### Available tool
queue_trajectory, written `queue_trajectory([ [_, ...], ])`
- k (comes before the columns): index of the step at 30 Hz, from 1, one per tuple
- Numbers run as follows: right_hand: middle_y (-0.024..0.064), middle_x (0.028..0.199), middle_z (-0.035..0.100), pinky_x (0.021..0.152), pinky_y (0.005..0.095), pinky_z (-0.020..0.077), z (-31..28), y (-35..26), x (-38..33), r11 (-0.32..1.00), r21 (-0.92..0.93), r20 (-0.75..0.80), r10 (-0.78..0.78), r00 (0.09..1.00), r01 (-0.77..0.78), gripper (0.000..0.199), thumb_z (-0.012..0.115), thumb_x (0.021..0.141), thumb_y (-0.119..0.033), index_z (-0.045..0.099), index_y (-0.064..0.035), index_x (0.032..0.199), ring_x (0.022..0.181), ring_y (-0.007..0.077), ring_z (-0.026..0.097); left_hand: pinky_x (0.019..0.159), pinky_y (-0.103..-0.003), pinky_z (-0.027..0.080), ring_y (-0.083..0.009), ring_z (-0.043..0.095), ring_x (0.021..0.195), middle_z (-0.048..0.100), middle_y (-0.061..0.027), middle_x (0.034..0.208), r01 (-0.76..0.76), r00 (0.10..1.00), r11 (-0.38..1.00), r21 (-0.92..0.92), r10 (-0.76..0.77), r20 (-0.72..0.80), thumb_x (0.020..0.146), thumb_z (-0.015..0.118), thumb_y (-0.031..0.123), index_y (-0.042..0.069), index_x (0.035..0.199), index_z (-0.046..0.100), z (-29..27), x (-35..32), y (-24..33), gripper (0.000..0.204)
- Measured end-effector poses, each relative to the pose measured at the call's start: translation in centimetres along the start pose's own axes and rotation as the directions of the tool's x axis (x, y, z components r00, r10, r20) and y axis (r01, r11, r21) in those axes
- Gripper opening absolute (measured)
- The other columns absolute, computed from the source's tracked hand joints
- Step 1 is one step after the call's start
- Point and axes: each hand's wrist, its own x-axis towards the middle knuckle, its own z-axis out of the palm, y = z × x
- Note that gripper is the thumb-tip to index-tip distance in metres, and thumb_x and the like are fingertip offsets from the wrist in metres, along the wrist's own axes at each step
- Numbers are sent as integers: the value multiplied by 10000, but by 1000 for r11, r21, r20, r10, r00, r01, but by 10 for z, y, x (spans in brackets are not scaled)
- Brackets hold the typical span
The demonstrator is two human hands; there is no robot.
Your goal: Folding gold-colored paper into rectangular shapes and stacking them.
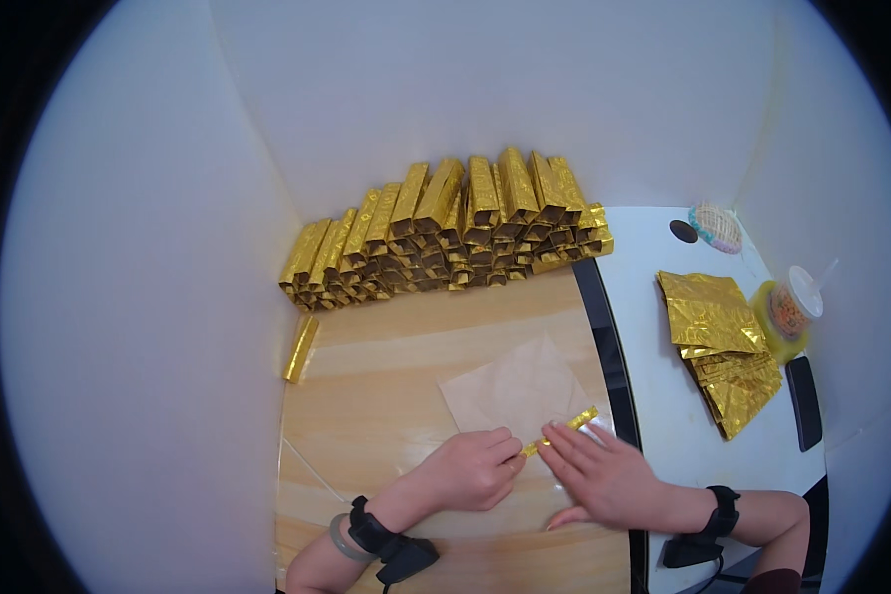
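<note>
At lower centre, pinches one end of a narrow gold foil strip (585,417) in the curled left hand (470,470); lays the flat right hand (609,480) across it.

Stacked gold tubes (442,198) (dozens) suggest a workshop.
</note>
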Motion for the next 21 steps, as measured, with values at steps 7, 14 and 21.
queue_trajectory([
  [7, 221, 1305, 545, 1048, 393, 393, 15, 3, 4, 997, -44, -54, -72, 996, 70, 563, 587, 883, -375, 563, 86, 1205, 1239, 287, 517, 504, -276, 476, -166, 549, 700, 524, -31, 757, -6, 1000, 975, 220, 7, -4, 743, 657, 82, 20, 902, 663, 7, 1, 2, 171],
  [14, 173, 1297, 570, 1037, 392, 404, 8, 17, 0, 998, -7, -37, -60, 997, 60, 512, 592, 888, -360, 582, 37, 1211, 1232, 272, 531, 467, -287, 462, -160, 538, 645, 513, -19, 726, 18, 1000, 993, 113, -16, -23, 749, 664, 84, 27, 975, 690, -2, -1, 4, 235],
  [21, 154, 1401, 479, 1122, 437, 272, -6, 34, -29, 983, -118, 69, 148, 987, -140, 862, 523, 815, -648, 459, 25, 1351, 1341, 240, 411, 459, -290, 454, -163, 540, 639, 527, -19, 735, 11, 1000, 999, 48, -10, -23, 733, 646, 70, 21, 966, 687, -8, -5, 4, 242],
])
